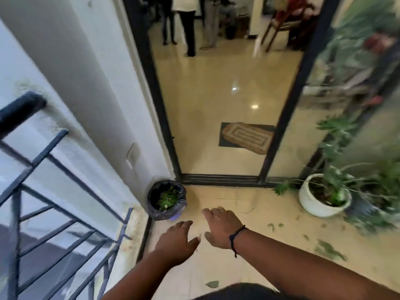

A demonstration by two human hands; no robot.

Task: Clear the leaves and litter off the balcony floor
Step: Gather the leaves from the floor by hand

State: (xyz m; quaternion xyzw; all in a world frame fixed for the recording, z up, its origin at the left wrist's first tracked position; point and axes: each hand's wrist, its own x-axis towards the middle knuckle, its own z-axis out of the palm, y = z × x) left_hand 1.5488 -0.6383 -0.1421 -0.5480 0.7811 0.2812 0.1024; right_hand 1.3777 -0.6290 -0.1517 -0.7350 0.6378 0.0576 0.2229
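Both hands reach forward over the tiled balcony floor [270, 267], palms down: the left hand [176, 240] and the right hand [220, 228] have loosely spread, relaxed fingers and hold nothing. Ahead and to the left, in the corner by the wall and the door track, stands a small bin [166, 200] lined with a dark bag, with green cuttings already inside. The remaining leaves [329, 250] lie scattered on the floor to the right, near the white plant pot [320, 204], with one more scrap [213, 284] close in at the bottom edge. The main risk is that these get missed, since the hands point toward the bin while the litter sits well off to the right and behind them. Small flat pieces on smooth tile are likely to slip from fingertips or be pushed along instead of lifted. A reach toward the pot could snag its trailing stems and shed fresh leaves. The light bin may tip if knocked. The right side is smeared by motion, so there may be more litter there than can be made out.
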